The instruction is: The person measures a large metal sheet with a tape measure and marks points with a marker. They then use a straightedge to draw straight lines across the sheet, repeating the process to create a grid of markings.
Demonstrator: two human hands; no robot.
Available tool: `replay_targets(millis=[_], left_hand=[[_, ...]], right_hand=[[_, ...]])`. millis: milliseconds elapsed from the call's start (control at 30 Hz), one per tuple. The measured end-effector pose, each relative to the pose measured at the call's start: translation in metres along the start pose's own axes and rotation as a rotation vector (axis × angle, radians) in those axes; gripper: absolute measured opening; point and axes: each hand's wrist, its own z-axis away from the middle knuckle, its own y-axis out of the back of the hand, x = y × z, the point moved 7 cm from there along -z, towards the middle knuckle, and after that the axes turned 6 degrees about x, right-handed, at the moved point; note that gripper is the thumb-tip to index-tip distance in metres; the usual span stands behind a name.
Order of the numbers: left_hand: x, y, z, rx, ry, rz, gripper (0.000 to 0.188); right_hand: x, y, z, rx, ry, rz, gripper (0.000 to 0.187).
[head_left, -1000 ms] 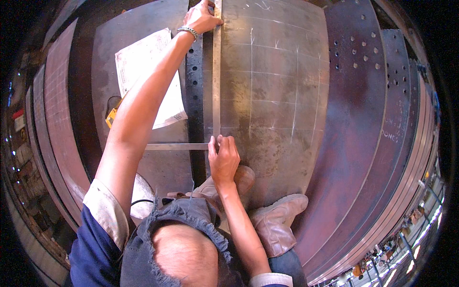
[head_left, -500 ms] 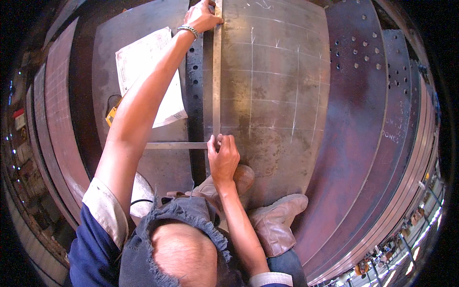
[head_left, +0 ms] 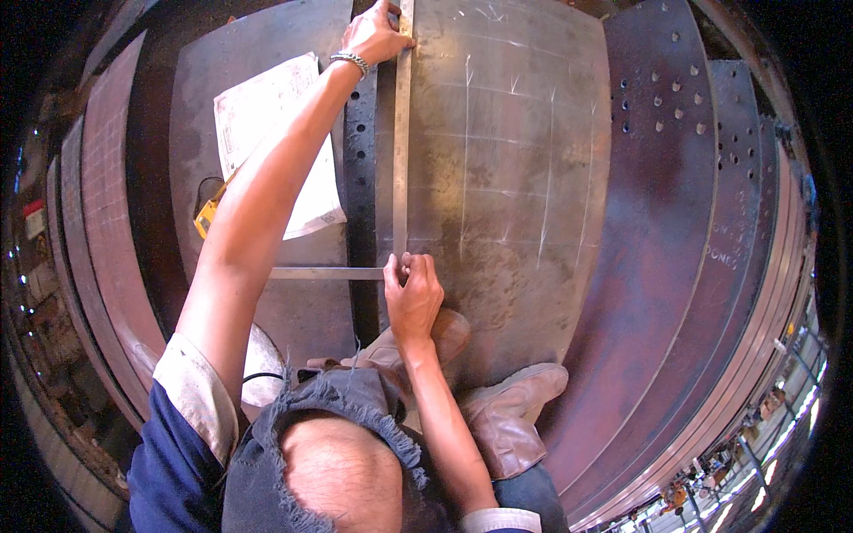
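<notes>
- Along the left side of a grey steel plate [head_left: 524,302] lies the long blade of an L-shaped metal square [head_left: 402,160], its short leg running left across a dark strip with holes [head_left: 360,124].
- The left hand [head_left: 375,35], wearing a chain bracelet [head_left: 352,60], has its grip closed over the upper part of the long blade, thumb at the right edge.
- The right hand [head_left: 414,298] is at the square's corner, fingers bunched and hiding it; I cannot tell whether that grip is closed on the metal.
- White lines [head_left: 465,151] cross the plate to the right of the blade.
- Left of the strip, a printed paper sheet [head_left: 267,98] lies partly under view of the left forearm, near a yellow object [head_left: 206,216].
- A brown boot [head_left: 506,413] is near the right hand.
</notes>
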Motion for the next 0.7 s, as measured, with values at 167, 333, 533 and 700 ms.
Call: replay_targets(millis=[167,333,533,700], left_hand=[[0.001,-0.006,0.004,-0.086,0.005,-0.162,0.063],[0.000,0.001,0.006,-0.050,0.006,-0.053,0.061],[0.007,0.003,0.010,-0.050,0.028,-0.061,0.060],[0.001,0.005,0.011,-0.042,0.031,-0.023,0.058]], right_hand=[[-0.001,0.003,0.000,-0.013,0.004,0.027,0.018],[-0.002,-0.002,0.000,-0.046,-0.054,0.021,0.018],[-0.004,0.002,-0.002,-0.033,-0.044,0.020,0.017],[-0.004,0.001,0.000,-0.013,-0.037,-0.002,0.019]])
